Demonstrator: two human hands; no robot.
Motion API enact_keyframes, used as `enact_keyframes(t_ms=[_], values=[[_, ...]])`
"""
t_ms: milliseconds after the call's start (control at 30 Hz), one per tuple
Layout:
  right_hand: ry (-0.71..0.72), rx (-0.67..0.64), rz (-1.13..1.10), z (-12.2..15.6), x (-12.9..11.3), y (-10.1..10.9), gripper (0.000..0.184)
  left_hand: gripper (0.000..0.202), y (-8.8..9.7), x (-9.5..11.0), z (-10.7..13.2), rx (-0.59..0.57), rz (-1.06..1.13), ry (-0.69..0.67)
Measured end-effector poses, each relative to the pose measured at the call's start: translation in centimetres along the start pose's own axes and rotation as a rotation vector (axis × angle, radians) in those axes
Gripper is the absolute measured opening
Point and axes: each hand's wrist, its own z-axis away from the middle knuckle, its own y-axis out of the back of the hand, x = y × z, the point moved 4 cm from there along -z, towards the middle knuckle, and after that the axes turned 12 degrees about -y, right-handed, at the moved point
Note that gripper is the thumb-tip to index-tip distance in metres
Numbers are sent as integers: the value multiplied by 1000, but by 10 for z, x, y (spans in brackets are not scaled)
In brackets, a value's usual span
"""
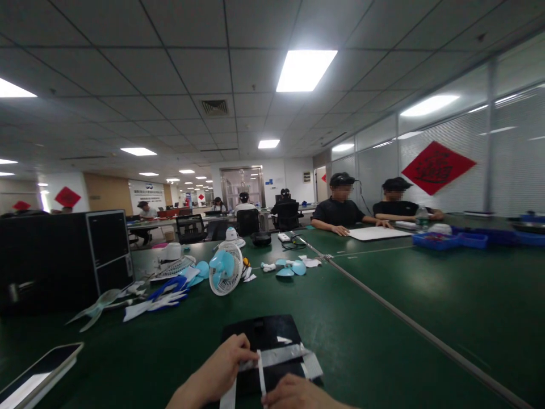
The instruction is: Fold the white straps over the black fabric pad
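Note:
A flat black panel (pixel 238 330) lies on the green table in front of me. A pale, shiny strip (pixel 281 355) runs across it, and a whitish piece (pixel 313 366) hangs over its right edge. My left hand (pixel 225 363) is closed at the upper end of a narrow white strip (pixel 261 374) that stands crosswise to the pale one. At that strip's lower end my right hand (pixel 298 393) has its fingers pinched together, partly cut off by the frame. Another pale strip (pixel 229 395) hangs below my left hand.
A white fan with blue blades (pixel 225 269), blue-and-white gloves (pixel 164 298) and loose blades (pixel 292 267) lie beyond the panel. A phone-like device (pixel 40 372) is at left, near a black computer case (pixel 110 244). Two people sit at right, near a white board (pixel 378 233) and blue trays (pixel 438 241).

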Motion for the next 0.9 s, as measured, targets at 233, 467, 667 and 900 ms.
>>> enact_keyframes(t_ms=[233,467,667,900], values=[[-628,102,57,9,4,85,28,48,2,4,2,-27,28,19],[-619,13,0,23,21,85,27,35,11,-2,11,-68,127,48],[-588,-39,-46,18,25,96,24,27,15,-10,14,-59,200,68],[-586,-117,-37,4,35,104,21,24,13,-21,13,-30,281,79]])
